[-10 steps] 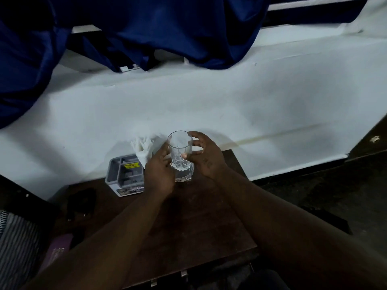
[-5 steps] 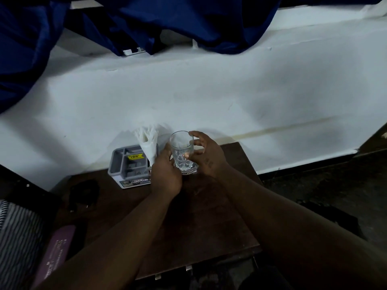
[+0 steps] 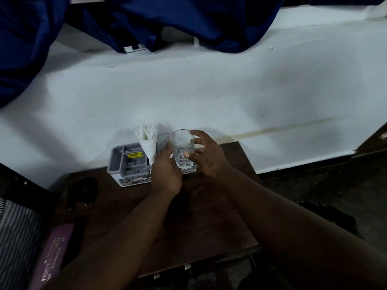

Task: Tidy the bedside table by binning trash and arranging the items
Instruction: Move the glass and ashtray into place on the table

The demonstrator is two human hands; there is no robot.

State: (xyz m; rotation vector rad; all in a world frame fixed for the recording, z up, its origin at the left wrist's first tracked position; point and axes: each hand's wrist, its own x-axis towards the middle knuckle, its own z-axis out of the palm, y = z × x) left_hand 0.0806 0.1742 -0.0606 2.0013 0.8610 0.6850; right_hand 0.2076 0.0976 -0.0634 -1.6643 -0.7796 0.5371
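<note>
In the head view, a clear cut-pattern glass (image 3: 181, 149) stands upright near the back edge of the dark wooden surface (image 3: 199, 216), close to the white wall (image 3: 209, 91), with both hands on it. The left hand (image 3: 166, 172) comes in from the lower left, and its fingers (image 3: 167, 149) curl against the lower left side of the glass. The right hand (image 3: 206, 158) cups the other side. Its fingers (image 3: 195, 133) bend round the glass, the topmost one touching the rim and the lower ones spread down the wall of the glass. The base of the glass is at the level of the surface (the dim light hides whether it actually rests there or sits a little above).

Just left of the glass, partly behind the left hand, sits a grey organiser (image 3: 125, 162) with several compartments and a yellow sticker inside. A white paper napkin (image 3: 148, 143) stands upright in its right-hand compartment, its frilled top level with the rim of the glass.

Further left on the surface lies a black object (image 3: 82, 190), too dark to identify. At the lower left, a purple book (image 3: 52, 258) with pale lettering lies beside striped fabric (image 3: 16, 237). Blue cloth (image 3: 188, 19) hangs across the top of the view, and a dark floor (image 3: 335, 195) shows on the right.
</note>
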